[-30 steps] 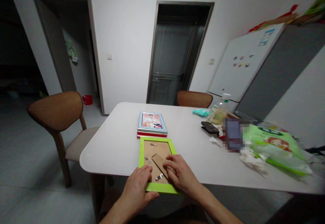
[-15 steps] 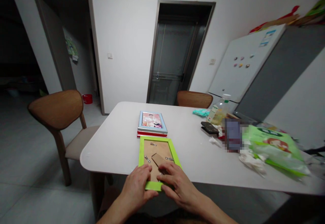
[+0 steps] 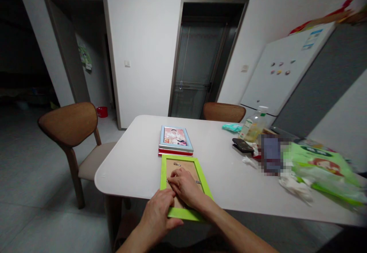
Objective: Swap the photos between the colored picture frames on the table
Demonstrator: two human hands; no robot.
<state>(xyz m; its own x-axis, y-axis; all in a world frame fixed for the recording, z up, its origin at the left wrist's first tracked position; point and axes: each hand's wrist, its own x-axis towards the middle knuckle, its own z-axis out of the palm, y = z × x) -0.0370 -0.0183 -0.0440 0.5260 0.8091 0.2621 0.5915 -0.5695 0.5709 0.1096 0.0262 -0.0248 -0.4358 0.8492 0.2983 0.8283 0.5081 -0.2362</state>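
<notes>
Backing board of plain tan fibre (image 3: 189, 167) sits inside a rectangular lime-green picture frame (image 3: 183, 213), which lies back up at the near edge of the pale white surface (image 3: 129, 161) in the head view. So far the board appears fully seated within the rim. One small silvery metal clip on the right side (image 3: 198, 182) lies crosswise with its outer end at the rim, so that side looks secured. The matching silvery clip at the far end (image 3: 177, 164) lies slanted over the board and seems not to reach the rim, so it looks undone. The left hand (image 3: 157, 211) is clamped around the near left corner, fingers over the side, thumb along the near edge. The right hand (image 3: 187, 188) reaches across the board, fingertips gathered at the left-side metal clip (image 3: 168, 181); whether they pinch or merely push it, I cannot tell. That hand hides the board's near part, so anything left there is unclear. Just beyond lies a stack topped by a light-blue picture frame (image 3: 174, 147).
</notes>
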